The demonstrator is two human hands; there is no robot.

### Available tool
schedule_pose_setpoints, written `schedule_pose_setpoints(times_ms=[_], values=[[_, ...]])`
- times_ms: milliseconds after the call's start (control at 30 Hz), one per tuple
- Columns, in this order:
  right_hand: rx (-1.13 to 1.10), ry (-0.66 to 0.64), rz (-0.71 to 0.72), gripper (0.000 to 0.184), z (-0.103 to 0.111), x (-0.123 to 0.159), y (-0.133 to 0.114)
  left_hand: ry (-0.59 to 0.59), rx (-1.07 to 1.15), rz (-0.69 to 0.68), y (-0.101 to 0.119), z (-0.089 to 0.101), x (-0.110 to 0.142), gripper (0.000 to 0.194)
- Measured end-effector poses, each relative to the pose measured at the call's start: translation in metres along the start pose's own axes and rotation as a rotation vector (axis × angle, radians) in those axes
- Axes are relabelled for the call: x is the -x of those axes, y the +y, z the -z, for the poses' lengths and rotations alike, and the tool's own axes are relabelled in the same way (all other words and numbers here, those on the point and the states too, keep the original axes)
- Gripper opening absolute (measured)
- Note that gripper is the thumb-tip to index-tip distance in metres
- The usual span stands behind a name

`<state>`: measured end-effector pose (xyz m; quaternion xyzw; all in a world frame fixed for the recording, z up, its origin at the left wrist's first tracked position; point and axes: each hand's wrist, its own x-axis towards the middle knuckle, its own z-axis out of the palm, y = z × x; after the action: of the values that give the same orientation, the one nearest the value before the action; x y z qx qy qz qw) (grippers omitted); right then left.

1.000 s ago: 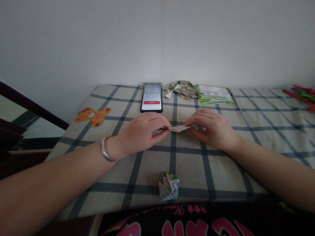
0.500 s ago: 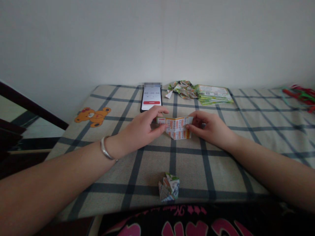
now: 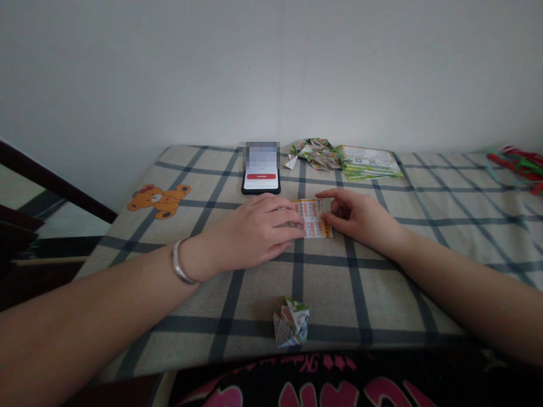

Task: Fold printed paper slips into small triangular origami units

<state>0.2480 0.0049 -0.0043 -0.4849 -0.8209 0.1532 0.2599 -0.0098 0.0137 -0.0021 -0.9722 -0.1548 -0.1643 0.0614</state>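
Note:
A small sheet of printed paper (image 3: 313, 217), white with orange blocks and rows of tiny figures, appears to lie flat on the checked cloth between my hands. My left hand (image 3: 265, 229), a silver bangle at its wrist, rests palm down over the sheet's left part with fingers stretched out, hiding that side. At the right edge, my right hand (image 3: 354, 213) has its thumb on the paper and its index finger along the top corner; the other fingers curl inward. Closer to me stands a folded paper piece (image 3: 292, 323) with pointed flaps.
Behind my hands lie a phone (image 3: 261, 180), a cluster of folded paper pieces (image 3: 316, 154) and a stack of printed leaflets (image 3: 373, 163). An orange bear picture (image 3: 159, 200) is on the left of the tablecloth (image 3: 203, 226). Red and green items (image 3: 517, 167) lie far right.
My left hand has turned palm down and moved over the sheet's left part. The paper, raised and creased before, now looks flattened. My right hand stays at its right edge.

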Motion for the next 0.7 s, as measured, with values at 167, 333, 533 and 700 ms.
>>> schedule_pose_setpoints(times_ms=[167, 333, 533, 700], values=[[-0.058, -0.052, 0.001, 0.028, 0.008, 0.001, 0.002, -0.007, 0.013, -0.026, -0.003, -0.001, 0.001, 0.03], [-0.005, -0.108, 0.047, 0.021, 0.017, 0.002, 0.005, -0.013, 0.052, -0.014, -0.004, -0.003, 0.001, 0.031], [0.1, -0.203, 0.188, 0.022, 0.025, 0.001, 0.005, -0.012, 0.075, -0.029, -0.005, -0.005, 0.001, 0.032], [0.065, -0.222, 0.317, 0.018, 0.028, 0.002, 0.01, -0.021, 0.063, -0.04, -0.006, -0.006, 0.002, 0.035]])
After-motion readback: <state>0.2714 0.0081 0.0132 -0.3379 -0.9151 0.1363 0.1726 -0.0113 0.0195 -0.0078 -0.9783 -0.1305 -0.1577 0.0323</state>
